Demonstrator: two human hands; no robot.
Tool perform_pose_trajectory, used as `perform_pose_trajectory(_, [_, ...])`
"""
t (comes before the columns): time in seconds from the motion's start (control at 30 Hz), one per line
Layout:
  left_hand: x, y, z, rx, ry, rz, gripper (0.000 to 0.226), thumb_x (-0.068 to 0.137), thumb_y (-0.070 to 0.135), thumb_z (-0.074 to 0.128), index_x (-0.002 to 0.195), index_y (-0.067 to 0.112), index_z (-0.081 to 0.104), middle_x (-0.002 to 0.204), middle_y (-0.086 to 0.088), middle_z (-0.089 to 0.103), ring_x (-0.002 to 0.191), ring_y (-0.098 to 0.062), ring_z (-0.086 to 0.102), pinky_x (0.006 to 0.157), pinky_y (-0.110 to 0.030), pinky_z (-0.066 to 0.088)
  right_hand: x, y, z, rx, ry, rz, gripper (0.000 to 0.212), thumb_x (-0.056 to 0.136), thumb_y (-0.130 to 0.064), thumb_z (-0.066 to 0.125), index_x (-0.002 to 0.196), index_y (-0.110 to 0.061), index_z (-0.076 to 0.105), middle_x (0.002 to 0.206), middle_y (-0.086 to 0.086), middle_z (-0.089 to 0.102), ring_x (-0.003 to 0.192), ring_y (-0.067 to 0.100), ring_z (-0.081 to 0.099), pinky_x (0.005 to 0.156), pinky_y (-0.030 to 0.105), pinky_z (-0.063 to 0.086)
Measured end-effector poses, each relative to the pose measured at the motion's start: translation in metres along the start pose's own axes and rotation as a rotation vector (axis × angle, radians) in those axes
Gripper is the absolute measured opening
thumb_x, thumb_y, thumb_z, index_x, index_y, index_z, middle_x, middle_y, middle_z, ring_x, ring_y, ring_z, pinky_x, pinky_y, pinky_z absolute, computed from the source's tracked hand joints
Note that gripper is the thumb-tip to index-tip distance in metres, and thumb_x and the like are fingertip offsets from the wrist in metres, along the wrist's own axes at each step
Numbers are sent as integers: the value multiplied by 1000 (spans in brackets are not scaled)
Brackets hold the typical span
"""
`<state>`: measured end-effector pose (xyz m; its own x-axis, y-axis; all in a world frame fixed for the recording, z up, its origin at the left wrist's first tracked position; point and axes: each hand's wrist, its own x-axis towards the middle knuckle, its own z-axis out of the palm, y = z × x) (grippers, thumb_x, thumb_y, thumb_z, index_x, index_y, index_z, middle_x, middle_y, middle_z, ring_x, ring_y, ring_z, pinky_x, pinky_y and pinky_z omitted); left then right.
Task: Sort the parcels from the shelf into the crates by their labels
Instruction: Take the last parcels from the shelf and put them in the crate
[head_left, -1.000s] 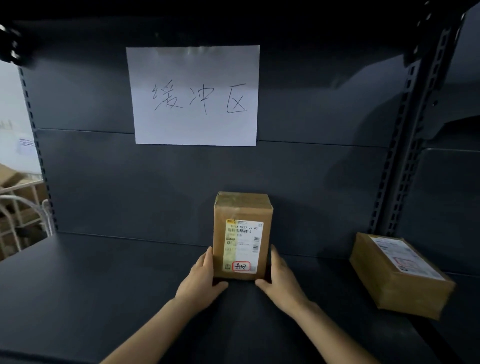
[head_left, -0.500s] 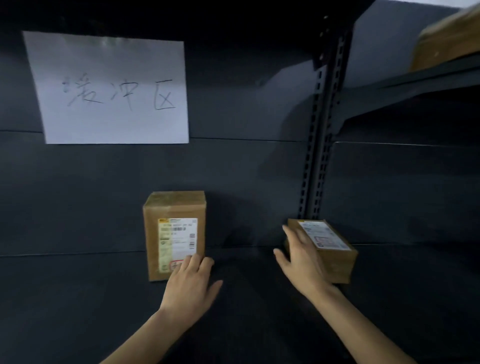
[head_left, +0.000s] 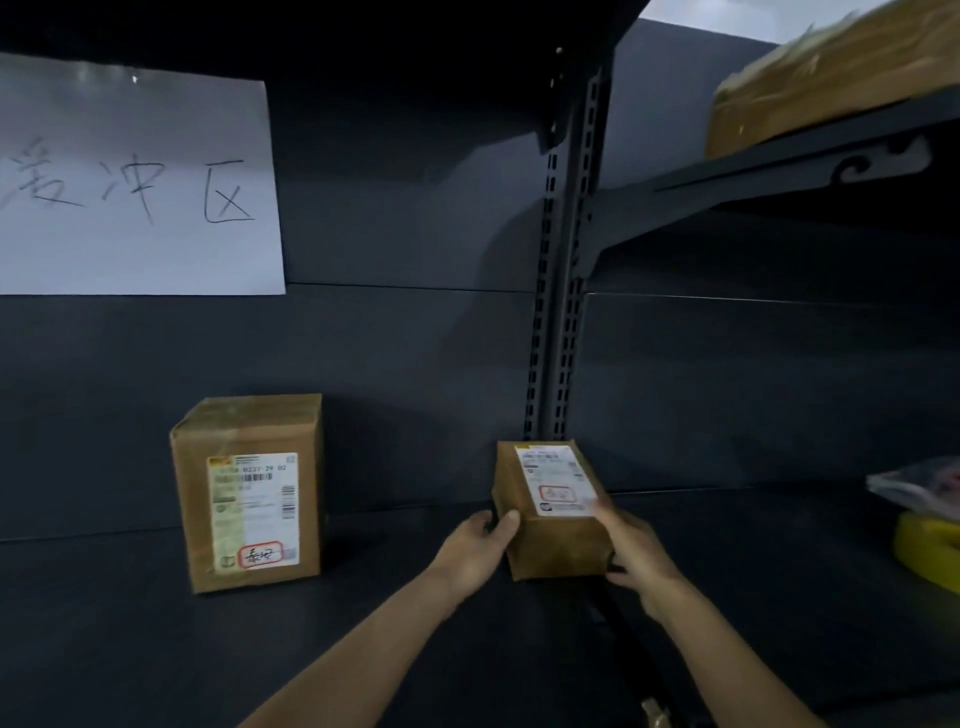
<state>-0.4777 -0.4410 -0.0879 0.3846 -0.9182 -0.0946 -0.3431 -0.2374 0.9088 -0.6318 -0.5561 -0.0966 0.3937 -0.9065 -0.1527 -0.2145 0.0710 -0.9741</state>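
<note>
A dark grey shelf fills the view, with a slotted upright dividing its back panel. A white paper sign with handwritten characters is fixed to the back panel at upper left. On an upper shelf at right, a brown parcel is seen, blurred. An upright parcel stands on the shelf at left, its printed label facing forward with a red-framed mark near its bottom. Well apart from it, near the foot of the upright, a smaller parcel is gripped from both sides: the left hand is closed on its left edge, the right hand on its right edge. At far right a yellow object lies under a plastic bag.
</note>
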Motion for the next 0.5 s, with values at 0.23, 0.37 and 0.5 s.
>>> perform_pose_trajectory(0.23, [-13,-17,-17,-261,44,117,32,97,27,45,127,37,40,102,22,59,91,7,54,75,-13,42,-15,19,30,35,-178,-244,22,89,-27,59,102,-44,55,106,-19,64,100,1,59,82,21,47])
perform_pose_trajectory(0.37, [-29,-32,-37,-222,104,157,37,96,19,47,128,37,41,114,17,61,105,2,55,88,-17,41,-19,20,53,-24,-232,-312,32,89,-18,60,113,-38,54,110,-17,65,104,2,61,94,26,48])
perform_pose_trajectory(0.5, [-43,-44,-58,-160,203,169,46,96,14,47,140,26,37,126,6,60,116,-7,54,100,-27,43,-22,17,82,-82,-247,-366,39,86,-18,64,122,-28,51,116,-12,63,108,5,58,93,24,46])
